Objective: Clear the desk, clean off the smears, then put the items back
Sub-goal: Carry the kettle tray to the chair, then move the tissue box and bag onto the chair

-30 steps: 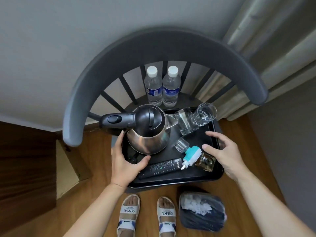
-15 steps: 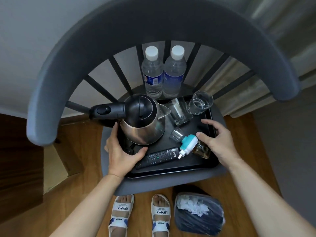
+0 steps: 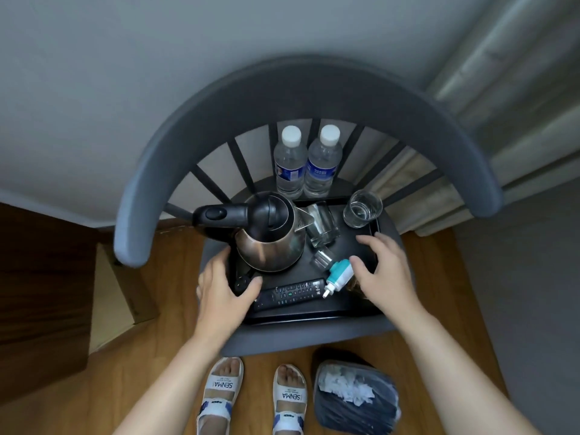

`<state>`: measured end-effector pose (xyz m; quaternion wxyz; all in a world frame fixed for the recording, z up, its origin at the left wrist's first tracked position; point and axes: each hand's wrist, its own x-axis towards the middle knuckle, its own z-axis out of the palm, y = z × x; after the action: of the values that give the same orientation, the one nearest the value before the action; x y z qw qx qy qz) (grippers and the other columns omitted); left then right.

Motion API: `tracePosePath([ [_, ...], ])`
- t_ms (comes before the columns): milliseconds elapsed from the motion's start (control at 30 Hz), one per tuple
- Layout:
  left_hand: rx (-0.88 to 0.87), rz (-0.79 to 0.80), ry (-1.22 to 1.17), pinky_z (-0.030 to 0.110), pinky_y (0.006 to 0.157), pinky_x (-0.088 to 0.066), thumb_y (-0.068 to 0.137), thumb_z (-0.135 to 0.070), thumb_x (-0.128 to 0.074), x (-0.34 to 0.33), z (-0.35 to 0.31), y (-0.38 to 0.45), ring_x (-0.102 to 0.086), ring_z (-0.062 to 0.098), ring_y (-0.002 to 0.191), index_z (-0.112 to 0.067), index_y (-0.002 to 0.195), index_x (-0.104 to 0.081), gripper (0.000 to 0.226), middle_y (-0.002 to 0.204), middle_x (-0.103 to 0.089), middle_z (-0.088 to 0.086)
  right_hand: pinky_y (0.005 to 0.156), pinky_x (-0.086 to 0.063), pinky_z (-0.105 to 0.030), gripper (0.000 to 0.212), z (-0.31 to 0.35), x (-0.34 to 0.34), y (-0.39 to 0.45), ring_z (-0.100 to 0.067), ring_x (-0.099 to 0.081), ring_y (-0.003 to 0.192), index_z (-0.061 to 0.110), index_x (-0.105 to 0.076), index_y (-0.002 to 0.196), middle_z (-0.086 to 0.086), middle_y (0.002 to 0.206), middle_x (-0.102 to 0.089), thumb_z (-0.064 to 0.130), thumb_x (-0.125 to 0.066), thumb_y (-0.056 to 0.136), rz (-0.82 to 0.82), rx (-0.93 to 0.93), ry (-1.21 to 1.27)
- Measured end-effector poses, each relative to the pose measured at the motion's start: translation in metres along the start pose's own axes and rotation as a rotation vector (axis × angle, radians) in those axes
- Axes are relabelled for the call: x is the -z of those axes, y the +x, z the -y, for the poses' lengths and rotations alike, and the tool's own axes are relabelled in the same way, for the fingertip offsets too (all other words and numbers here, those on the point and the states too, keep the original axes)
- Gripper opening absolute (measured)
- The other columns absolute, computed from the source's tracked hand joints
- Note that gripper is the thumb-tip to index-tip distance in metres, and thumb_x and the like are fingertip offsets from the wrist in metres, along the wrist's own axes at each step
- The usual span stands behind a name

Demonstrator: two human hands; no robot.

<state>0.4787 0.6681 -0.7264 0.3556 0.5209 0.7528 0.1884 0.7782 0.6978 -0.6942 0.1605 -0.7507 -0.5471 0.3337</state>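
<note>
Black rectangular plastic tray [image 3: 314, 313] sits on the seat of a grey round-backed chair [image 3: 301, 92], loaded with the desk items. My left hand [image 3: 224, 296] is curled over the tray's left edge, thumb on the inside near the kettle base, fingers outside. Whether it is clamped tight, I cannot tell. My right hand [image 3: 387, 274] lies spread over the tray's right side, fingers loose, not closed on anything, thumb just beside the small teal-and-white plastic bottle [image 3: 337, 273].

Contents of the tray: steel kettle with black lid and handle [image 3: 270, 237] at far left; clear drinking glass [image 3: 362, 208] upright at the far right corner; a second clear glass tumbler [image 3: 323, 227] tilted beside the spout; a small clear glass cup [image 3: 321, 257] near the middle; black remote control [image 3: 290, 293] lying along the near side. What liquid the kettle or glasses hold, if any, I cannot see. Two clear plastic water bottles with white caps [image 3: 307, 164] stand on the seat beyond the tray, seemingly full.

Handling, my judgement: tray is stiff but top-heavy on the kettle side, so the load will pull left. Glassware is fragile and free to slide on smooth plastic. Best hold is both short edges, kept level, lifted slowly.

Dark bag of white scraps [image 3: 356, 398] on the floor by my right foot.
</note>
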Motion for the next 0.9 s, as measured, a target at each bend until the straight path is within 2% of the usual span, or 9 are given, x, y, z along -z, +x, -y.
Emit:
tracePosePath([
  [133, 0.022, 0.122, 0.036, 0.042, 0.117, -0.04, 0.086, -0.05, -0.078, 0.038, -0.02, -0.025, -0.047, 0.019, 0.142, -0.024, 0.15, -0.046, 0.076, 0.15, -0.052, -0.003, 0.116, -0.035, -0.052, 0.043, 0.043, 0.017, -0.026, -0.021, -0.038, 0.143, 0.03, -0.059, 0.136, -0.001, 0.15, -0.047, 0.032, -0.069, 0.094, 0.053, 0.122, -0.02],
  [333, -0.075, 0.16, 0.133, 0.04, 0.108, -0.048, 0.088, -0.061, -0.069, 0.122, -0.074, -0.068, -0.055, 0.015, 0.133, -0.031, 0.146, -0.048, 0.069, 0.141, -0.059, -0.01, 0.112, -0.04, -0.051, 0.043, 0.141, 0.044, -0.074, -0.015, -0.045, 0.137, 0.029, -0.059, 0.136, 0.006, 0.141, -0.054, 0.037, -0.067, 0.094, 0.105, 0.334, -0.053],
  [500, -0.12, 0.042, 0.204, 0.035, 0.105, -0.051, 0.093, -0.058, -0.066, 0.207, -0.111, -0.115, -0.058, 0.012, 0.13, -0.03, 0.148, -0.048, 0.065, 0.141, -0.062, -0.009, 0.107, -0.039, -0.042, 0.046, 0.228, 0.069, -0.123, -0.015, -0.047, 0.132, 0.028, -0.055, 0.14, 0.011, 0.141, -0.052, 0.04, -0.063, 0.096, 0.154, 0.51, -0.19],
  [600, -0.119, -0.056, 0.279, 0.035, 0.107, -0.051, 0.095, -0.059, -0.063, 0.262, -0.118, -0.151, -0.058, 0.014, 0.132, -0.03, 0.152, -0.045, 0.066, 0.144, -0.061, -0.008, 0.109, -0.039, -0.042, 0.052, 0.278, 0.081, -0.154, -0.017, -0.047, 0.134, 0.03, -0.047, 0.147, 0.01, 0.147, -0.048, 0.045, -0.058, 0.098, 0.187, 0.599, -0.304],
  [733, -0.07, -0.17, 0.348, 0.034, 0.109, -0.049, 0.096, -0.062, -0.059, 0.335, -0.11, -0.202, -0.059, 0.015, 0.13, -0.031, 0.152, -0.044, 0.066, 0.144, -0.061, -0.008, 0.108, -0.04, -0.04, 0.058, 0.341, 0.084, -0.203, -0.019, -0.047, 0.134, 0.029, -0.038, 0.153, 0.007, 0.149, -0.046, 0.05, -0.052, 0.101, 0.244, 0.7, -0.416],
  [900, 0.003, -0.283, 0.377, 0.033, 0.109, -0.047, 0.098, -0.06, -0.057, 0.428, -0.076, -0.264, -0.059, 0.014, 0.127, -0.03, 0.153, -0.046, 0.063, 0.143, -0.06, -0.01, 0.106, -0.043, -0.037, 0.057, 0.406, 0.059, -0.262, -0.016, -0.048, 0.13, 0.031, -0.037, 0.152, 0.009, 0.146, -0.046, 0.055, -0.047, 0.101, 0.337, 0.832, -0.478],
])
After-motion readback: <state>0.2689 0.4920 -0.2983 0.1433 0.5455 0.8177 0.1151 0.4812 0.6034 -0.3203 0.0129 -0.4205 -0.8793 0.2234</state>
